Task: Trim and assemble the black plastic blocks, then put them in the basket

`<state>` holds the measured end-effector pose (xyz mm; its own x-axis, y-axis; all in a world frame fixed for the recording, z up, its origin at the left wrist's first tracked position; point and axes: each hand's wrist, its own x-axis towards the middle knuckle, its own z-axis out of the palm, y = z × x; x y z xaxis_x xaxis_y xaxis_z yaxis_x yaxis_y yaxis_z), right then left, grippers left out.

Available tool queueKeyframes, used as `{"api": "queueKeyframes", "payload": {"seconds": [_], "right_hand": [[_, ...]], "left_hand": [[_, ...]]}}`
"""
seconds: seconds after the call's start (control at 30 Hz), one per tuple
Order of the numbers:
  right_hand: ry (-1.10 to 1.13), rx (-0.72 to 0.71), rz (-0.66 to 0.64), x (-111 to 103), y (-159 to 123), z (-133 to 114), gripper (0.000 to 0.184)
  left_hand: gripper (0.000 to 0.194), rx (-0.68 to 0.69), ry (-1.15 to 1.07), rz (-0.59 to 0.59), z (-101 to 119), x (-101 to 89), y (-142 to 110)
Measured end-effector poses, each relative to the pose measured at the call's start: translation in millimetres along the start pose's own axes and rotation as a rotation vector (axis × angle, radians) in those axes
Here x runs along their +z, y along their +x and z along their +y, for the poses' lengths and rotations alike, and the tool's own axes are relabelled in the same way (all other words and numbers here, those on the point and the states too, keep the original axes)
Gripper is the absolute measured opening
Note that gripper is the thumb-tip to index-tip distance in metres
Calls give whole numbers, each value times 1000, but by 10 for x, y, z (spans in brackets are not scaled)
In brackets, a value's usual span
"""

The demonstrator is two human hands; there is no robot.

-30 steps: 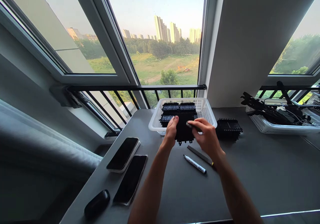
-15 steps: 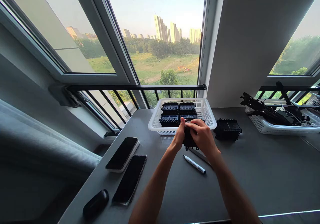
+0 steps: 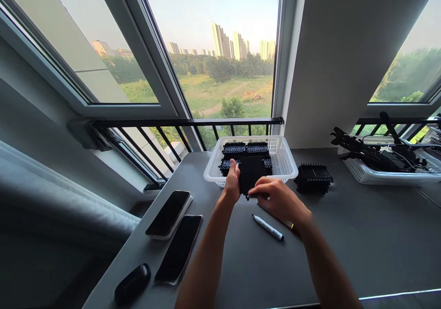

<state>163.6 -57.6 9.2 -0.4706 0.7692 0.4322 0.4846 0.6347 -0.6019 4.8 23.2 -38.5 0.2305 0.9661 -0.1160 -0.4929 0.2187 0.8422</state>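
Both hands hold one flat black plastic part in front of the white basket.

The black plastic part (image 3: 251, 174) is held above the desk (image 3: 344, 244), its flat side toward the camera, just before the near rim of the white basket (image 3: 285, 158). The left hand (image 3: 233, 183) grips its left edge with the thumb on the face, and the right hand (image 3: 278, 199) pinches its lower edge. More black parts of the same kind (image 3: 245, 150) lie inside the basket, and another one (image 3: 313, 178) lies on the desk to the right of it. Under the right hand lie a white marker (image 3: 268, 227) and a dark flat tool (image 3: 280, 220). On the left side of the desk are two phones (image 3: 174, 231) and a small black case (image 3: 132, 283).
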Motion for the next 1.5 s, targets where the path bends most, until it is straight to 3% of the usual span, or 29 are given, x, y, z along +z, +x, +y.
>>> {"api": "queueKeyframes", "payload": {"seconds": [0.13, 0.2, 0.37, 0.57, 0.8, 0.9, 0.97, 1.07, 1.13, 1.2, 1.3, 1.5], "right_hand": [[-64, 81, 441, -79, 31, 177, 30], [-119, 126, 539, -70, 48, 285, 30], [-194, 132, 504, 45, 80, 423, 31], [-209, 50, 462, 127, 108, 361, 28], [-153, -14, 100, 145, 92, 209, 32], [-129, 24, -72, 114, 50, 112, 30], [-71, 36, -118, 62, 28, 58, 29], [81, 80, 44, -20, 23, 19, 25], [184, 183, 225, -44, 35, 28, 16], [313, 306, 318, -29, 53, 65, 8], [563, 423, 331, 49, 83, 154, 14], [767, 501, 487, 205, 152, 347, 29]], "left_hand": [[71, -46, -20, -59, -5, 82, -57], [70, -72, -25, -87, -32, 139, -92], [69, -87, 8, -123, -148, 265, -159], [65, -93, 43, -173, -248, 318, -173], [57, -71, -91, 70, -153, 174, -31], [43, -28, -116, 224, -69, 111, 10], [28, 70, -120, 335, -9, 91, 11], [19, 254, -152, 389, 66, 98, -22], [20, 340, -183, 392, 92, 121, -52], [24, 383, -208, 414, 95, 153, -79], [34, 376, -244, 408, 60, 220, -117], [47, 291, -239, 207, -38, 382, -197]]}}
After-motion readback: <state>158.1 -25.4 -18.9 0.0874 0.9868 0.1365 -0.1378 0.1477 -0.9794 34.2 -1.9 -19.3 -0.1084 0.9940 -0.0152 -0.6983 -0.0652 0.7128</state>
